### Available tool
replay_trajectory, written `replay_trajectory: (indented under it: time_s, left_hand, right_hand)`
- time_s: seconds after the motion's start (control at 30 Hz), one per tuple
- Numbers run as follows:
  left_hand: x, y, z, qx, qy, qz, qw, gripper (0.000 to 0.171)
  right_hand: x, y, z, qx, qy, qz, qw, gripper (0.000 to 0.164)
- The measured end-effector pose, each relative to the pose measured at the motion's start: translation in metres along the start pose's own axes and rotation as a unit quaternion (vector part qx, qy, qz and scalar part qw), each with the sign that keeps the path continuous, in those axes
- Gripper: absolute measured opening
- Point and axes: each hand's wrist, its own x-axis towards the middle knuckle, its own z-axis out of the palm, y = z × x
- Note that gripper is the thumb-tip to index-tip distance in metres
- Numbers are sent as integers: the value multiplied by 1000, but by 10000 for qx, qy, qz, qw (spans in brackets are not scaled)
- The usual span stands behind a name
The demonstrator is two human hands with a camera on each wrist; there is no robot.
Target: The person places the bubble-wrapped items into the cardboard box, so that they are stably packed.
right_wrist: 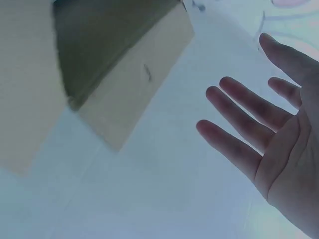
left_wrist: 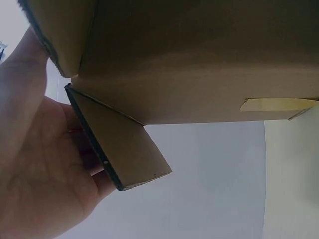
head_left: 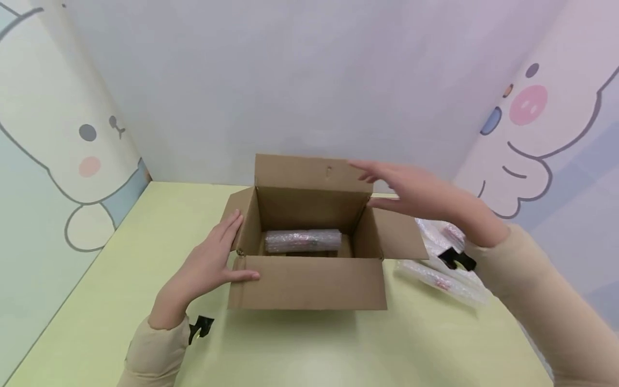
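A cardboard box (head_left: 307, 282) stands on the table with its flaps folded outward. Inside it lies a roll wrapped in bubble wrap (head_left: 303, 241). My left hand (head_left: 203, 263) rests at the box's left corner, its fingers along the left flap (head_left: 236, 207) and its thumb over the front flap. In the left wrist view the fingers of that hand (left_wrist: 47, 164) pass partly behind a flap. My right hand (head_left: 411, 188) is held over the box's back right corner, fingers extended and holding nothing. The right wrist view shows its palm (right_wrist: 294, 164) apart from the cardboard.
Several bubble-wrapped packs (head_left: 445, 282) lie on the light green table (head_left: 309, 349) to the right of the box, partly under my right forearm. Behind the table rises a pale wall (head_left: 300, 80), with cartoon-printed panels on both sides.
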Motion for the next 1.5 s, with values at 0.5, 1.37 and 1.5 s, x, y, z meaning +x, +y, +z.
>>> replay_trajectory:
  time_s: [0.5,1.37,1.5]
  left_hand:
    - [-6,-7,0,28,89,-44,9999,118]
    - [-10,-11,0,-70,212,-38,9997,117]
    - [-9,-10,0,-47,230,2,9997,117]
  right_hand:
    - [-103,94,76,298,1622,679,9840,63]
    - [-169,171,189,74,714,2003,9771,62]
    - [-167,172,181,-137,833,1970,9768,61]
